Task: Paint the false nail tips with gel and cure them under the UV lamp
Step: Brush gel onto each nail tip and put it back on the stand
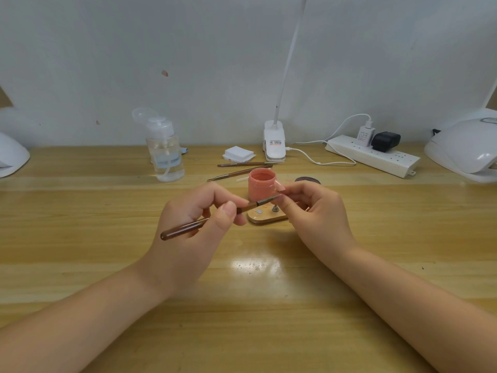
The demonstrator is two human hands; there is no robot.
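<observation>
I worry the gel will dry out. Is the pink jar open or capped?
Open. The pink jar stands upright with no cap; gel shows inside its mouth. A dark lid lies beside it.

Gel pot behind holder base; bottle left.

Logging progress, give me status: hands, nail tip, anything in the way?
Left hand grips brush; right hand pinches pink nail tip. Bristles at the tip. Open gel pot just behind. Nothing in the way.
</observation>
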